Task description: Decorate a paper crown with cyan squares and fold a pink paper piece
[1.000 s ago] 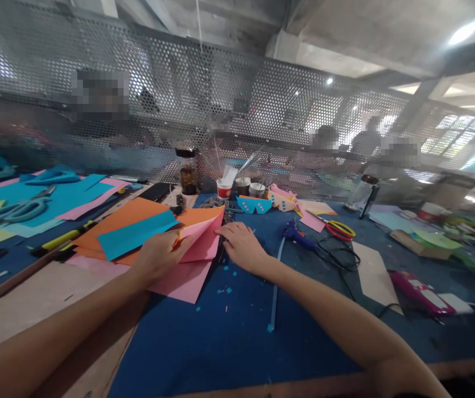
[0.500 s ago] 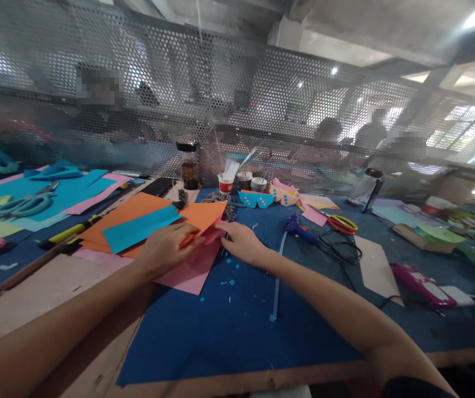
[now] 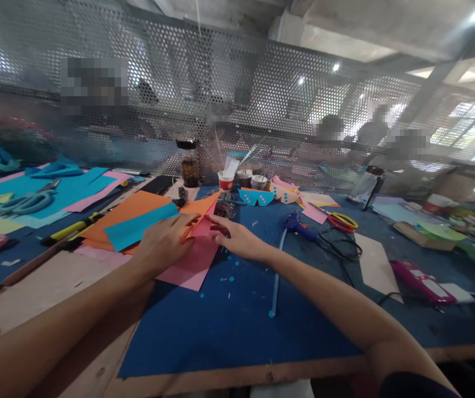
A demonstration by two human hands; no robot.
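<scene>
Curled over a lifted sheet of orange paper [image 3: 201, 209] is my left hand [image 3: 165, 243], its fingers closed on the bent edge. Pink paper [image 3: 191, 268] lies beneath, part of it raised against the orange sheet. My right hand [image 3: 239, 239] has its fingertips at the raised pink edge, closed on it; the exact grip is partly hidden. A blue paper strip [image 3: 138, 228] rests on the orange sheets beside my left hand. Small blue paper scraps [image 3: 231, 278] are scattered below my right hand.
A blue glue gun [image 3: 299, 226] with a black cord and red-yellow scissors [image 3: 342, 221] lie to the right. Paper cups [image 3: 226, 181], a dark jar [image 3: 188, 166] and blue paper glasses [image 3: 256, 197] stand behind. Grey-blue scissors [image 3: 30, 202] and a yellow cutter [image 3: 69, 228] lie left.
Both hands have shifted slightly left with the paper edge. The orange sheet's raised corner has folded back leftward, showing more of the pink sheet beside it.
</scene>
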